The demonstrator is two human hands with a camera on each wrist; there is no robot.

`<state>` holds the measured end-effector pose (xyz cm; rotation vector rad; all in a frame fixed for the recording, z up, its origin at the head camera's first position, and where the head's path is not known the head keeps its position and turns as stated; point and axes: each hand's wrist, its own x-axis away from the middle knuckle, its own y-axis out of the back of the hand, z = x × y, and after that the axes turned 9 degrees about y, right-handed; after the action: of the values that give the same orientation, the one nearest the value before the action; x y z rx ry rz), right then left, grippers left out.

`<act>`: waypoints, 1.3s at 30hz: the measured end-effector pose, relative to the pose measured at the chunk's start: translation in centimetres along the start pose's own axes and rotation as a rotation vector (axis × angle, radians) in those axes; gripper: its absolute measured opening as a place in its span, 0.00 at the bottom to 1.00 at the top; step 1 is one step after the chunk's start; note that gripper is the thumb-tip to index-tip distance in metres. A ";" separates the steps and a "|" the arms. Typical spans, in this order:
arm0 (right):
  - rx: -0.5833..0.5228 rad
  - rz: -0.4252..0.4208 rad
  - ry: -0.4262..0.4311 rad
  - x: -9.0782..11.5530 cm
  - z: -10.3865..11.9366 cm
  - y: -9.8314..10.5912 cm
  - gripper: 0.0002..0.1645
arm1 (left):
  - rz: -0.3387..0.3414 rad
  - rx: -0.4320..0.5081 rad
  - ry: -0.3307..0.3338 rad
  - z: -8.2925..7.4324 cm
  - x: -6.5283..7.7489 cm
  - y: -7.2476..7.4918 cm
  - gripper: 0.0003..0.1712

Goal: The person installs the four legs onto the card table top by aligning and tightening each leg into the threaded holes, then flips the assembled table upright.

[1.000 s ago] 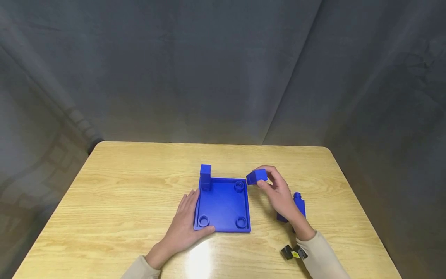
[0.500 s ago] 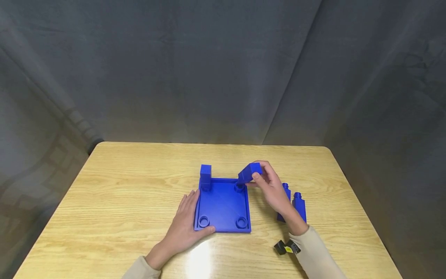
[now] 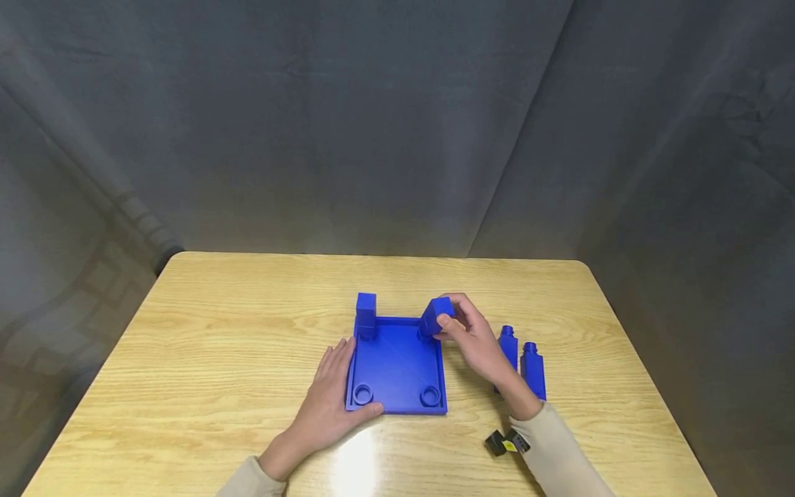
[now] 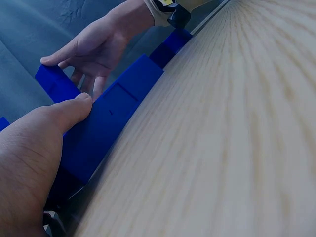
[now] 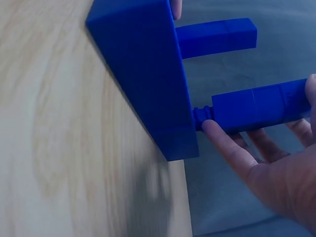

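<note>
A square blue tray-like base [image 3: 397, 369] with a raised rim lies on the table. My left hand [image 3: 329, 400] presses its near left corner, fingers straight along the side and thumb along the front edge. At the far left corner a blue square post [image 3: 366, 314] stands upright. My right hand [image 3: 478, 345] grips a second blue post [image 3: 439, 308] at the far right corner. In the right wrist view its narrow ridged end [image 5: 201, 114] meets the base. Round sockets show at the near left [image 3: 363, 394] and near right [image 3: 430, 395] corners.
Right of the base, two more blue posts [image 3: 533, 373] lie on the wooden table [image 3: 205, 359], partly behind the right forearm. A small black device [image 3: 497, 442] with a yellow tag is at the right sleeve. A dark curtain [image 3: 348, 138] hangs behind the table.
My right hand has carried the post left to the far right corner and tilted it closer to upright over the socket. The left hand and the base have kept still.
</note>
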<state>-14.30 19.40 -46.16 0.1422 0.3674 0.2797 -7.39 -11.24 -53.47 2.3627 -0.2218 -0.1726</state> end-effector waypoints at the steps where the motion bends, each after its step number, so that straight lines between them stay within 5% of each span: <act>1: 0.005 -0.004 -0.004 0.0 0.0 0.0 0.20 | 0.000 0.001 -0.001 0.0 0.0 0.0 0.73; 17: 0.144 -0.090 -0.105 -0.4 -0.3 -0.2 0.17 | 0.008 -0.006 0.010 -0.1 0.0 0.1 0.74; 23: 0.304 -0.165 -0.031 -0.7 0.1 -0.2 0.11 | 0.008 -0.007 0.004 0.0 0.0 0.1 0.73; 30: 0.354 -0.192 0.014 -1.0 0.2 -0.3 0.10 | 0.002 -0.004 0.003 -0.1 0.0 0.0 0.74; 39: 0.435 -0.137 0.145 -1.0 0.1 -0.4 0.31 | -0.002 -0.003 0.001 -0.1 0.0 0.0 0.73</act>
<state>-15.05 18.67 -45.86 0.5242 0.5769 0.0712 -7.41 -11.22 -53.41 2.3596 -0.2189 -0.1720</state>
